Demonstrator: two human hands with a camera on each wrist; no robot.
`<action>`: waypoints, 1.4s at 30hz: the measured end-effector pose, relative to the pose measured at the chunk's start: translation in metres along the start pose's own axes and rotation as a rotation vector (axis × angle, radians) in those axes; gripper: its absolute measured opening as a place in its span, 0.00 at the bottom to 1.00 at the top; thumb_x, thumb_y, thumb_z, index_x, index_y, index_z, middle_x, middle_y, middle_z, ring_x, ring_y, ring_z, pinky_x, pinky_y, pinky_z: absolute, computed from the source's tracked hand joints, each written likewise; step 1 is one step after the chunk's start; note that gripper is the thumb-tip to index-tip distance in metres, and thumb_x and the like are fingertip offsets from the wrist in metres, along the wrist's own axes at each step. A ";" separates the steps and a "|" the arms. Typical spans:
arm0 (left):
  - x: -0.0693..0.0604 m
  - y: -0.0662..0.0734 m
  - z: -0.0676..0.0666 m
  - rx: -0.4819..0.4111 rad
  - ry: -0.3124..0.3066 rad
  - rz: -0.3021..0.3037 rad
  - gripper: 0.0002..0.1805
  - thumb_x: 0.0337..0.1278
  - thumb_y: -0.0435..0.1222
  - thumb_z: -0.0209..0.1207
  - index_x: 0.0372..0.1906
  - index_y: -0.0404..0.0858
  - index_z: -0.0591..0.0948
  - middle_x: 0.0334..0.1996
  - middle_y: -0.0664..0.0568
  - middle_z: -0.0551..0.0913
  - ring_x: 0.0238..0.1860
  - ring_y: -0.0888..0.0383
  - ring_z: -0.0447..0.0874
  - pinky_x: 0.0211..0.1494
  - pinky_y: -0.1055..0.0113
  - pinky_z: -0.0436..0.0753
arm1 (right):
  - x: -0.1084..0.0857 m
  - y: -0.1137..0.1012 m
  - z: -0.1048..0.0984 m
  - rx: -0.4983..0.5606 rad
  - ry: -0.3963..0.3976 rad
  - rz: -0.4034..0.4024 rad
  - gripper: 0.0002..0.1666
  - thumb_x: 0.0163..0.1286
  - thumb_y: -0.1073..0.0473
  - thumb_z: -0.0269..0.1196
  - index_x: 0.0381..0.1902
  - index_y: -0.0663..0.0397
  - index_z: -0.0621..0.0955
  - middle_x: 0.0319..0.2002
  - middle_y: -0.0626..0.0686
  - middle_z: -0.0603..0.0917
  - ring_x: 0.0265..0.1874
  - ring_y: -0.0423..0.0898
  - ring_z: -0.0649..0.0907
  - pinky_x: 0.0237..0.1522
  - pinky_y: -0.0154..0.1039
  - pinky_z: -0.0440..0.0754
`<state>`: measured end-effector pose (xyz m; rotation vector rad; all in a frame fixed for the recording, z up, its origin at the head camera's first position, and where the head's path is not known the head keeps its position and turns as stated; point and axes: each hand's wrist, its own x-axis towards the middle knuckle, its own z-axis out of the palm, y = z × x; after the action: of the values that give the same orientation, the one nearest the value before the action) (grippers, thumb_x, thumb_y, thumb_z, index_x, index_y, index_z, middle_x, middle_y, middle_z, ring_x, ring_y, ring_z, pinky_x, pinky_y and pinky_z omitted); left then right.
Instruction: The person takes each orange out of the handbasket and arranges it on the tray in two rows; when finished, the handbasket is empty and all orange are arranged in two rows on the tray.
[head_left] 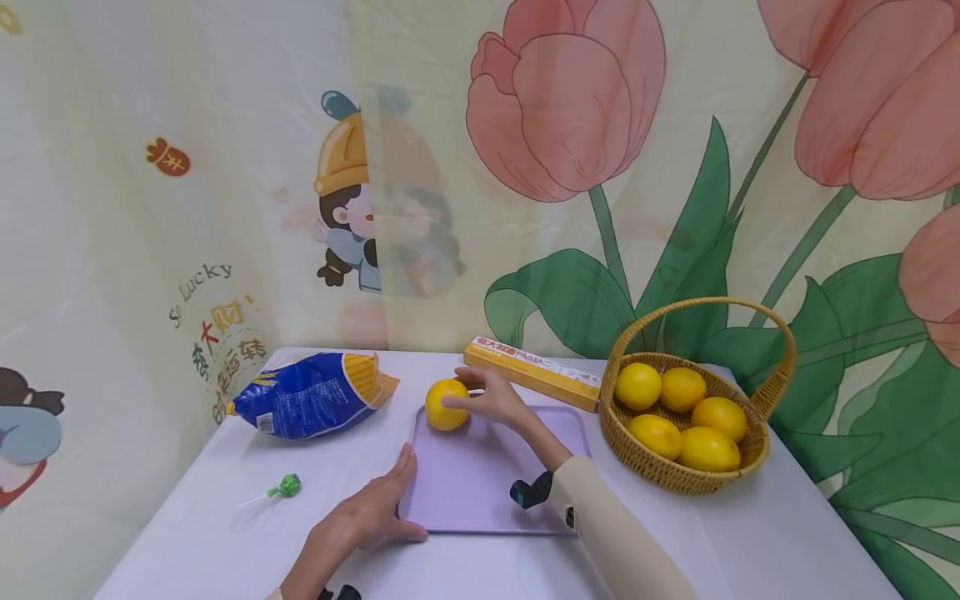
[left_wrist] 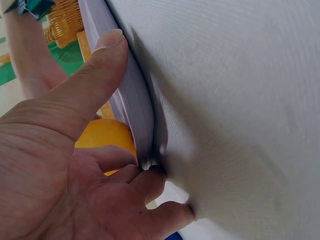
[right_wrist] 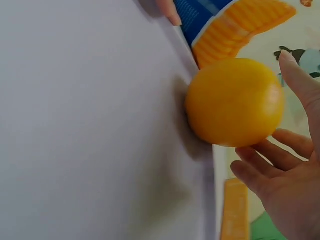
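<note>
On the lilac tray (head_left: 480, 492), a yellow-orange fruit (head_left: 446, 405) sits at the back left corner. My right hand (head_left: 495, 400) is beside it, fingers loosely bent; in the right wrist view the fingertips are close against the fruit (right_wrist: 235, 102), and the thumb of the hand (right_wrist: 287, 170) stands apart from it. Around the tray's front left corner, my left hand (head_left: 375, 508) lies with fingers along the left side and thumb near the front edge. The left wrist view shows the hand (left_wrist: 75, 145) against the tray rim (left_wrist: 137, 107), the fruit (left_wrist: 107, 135) partly hidden behind the fingers.
A wicker basket (head_left: 637, 454) with several yellow-orange fruits stands to the right. Behind the tray lies a long pasta box (head_left: 532, 372). At the left are a blue and orange bag (head_left: 311, 396) and a green lollipop (head_left: 288, 486). A patterned curtain hangs behind the table.
</note>
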<state>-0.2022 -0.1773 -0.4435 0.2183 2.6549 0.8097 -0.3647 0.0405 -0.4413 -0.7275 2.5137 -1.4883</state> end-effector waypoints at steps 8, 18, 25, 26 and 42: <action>-0.005 -0.006 -0.002 -0.005 0.024 0.015 0.66 0.51 0.45 0.82 0.85 0.27 0.53 0.86 0.32 0.47 0.81 0.26 0.59 0.82 0.30 0.61 | -0.037 -0.047 -0.055 -0.002 -0.038 -0.149 0.36 0.70 0.58 0.76 0.70 0.67 0.78 0.65 0.64 0.85 0.66 0.63 0.84 0.69 0.58 0.82; -0.006 -0.011 -0.004 -0.004 0.001 0.023 0.66 0.52 0.46 0.81 0.85 0.26 0.52 0.86 0.31 0.44 0.81 0.25 0.57 0.82 0.30 0.59 | -0.125 -0.085 -0.169 -0.027 -0.069 -0.248 0.27 0.73 0.62 0.72 0.68 0.62 0.81 0.60 0.59 0.89 0.60 0.59 0.88 0.62 0.40 0.88; -0.006 -0.009 -0.003 -0.016 0.017 0.019 0.67 0.51 0.45 0.82 0.85 0.26 0.52 0.86 0.31 0.45 0.80 0.25 0.59 0.82 0.31 0.61 | -0.155 -0.067 -0.239 -0.078 -0.003 -0.138 0.23 0.78 0.65 0.67 0.66 0.66 0.80 0.60 0.64 0.88 0.57 0.44 0.89 0.59 0.32 0.87; -0.006 -0.008 -0.003 -0.014 0.020 0.022 0.67 0.51 0.45 0.82 0.85 0.26 0.52 0.86 0.31 0.45 0.80 0.25 0.59 0.82 0.31 0.61 | -0.157 -0.061 -0.246 -0.089 0.018 -0.103 0.23 0.78 0.64 0.67 0.68 0.66 0.80 0.60 0.64 0.88 0.57 0.42 0.89 0.58 0.31 0.87; 0.009 -0.012 0.003 0.005 -0.009 0.059 0.68 0.50 0.48 0.82 0.85 0.26 0.52 0.86 0.30 0.47 0.80 0.26 0.60 0.82 0.31 0.60 | -0.123 0.054 -0.265 -0.135 0.189 0.404 0.51 0.80 0.42 0.66 0.81 0.74 0.61 0.75 0.75 0.71 0.76 0.72 0.69 0.80 0.67 0.66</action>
<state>-0.2095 -0.1834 -0.4552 0.3028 2.6533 0.8185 -0.3676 0.3285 -0.3689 -0.0777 2.7044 -1.3064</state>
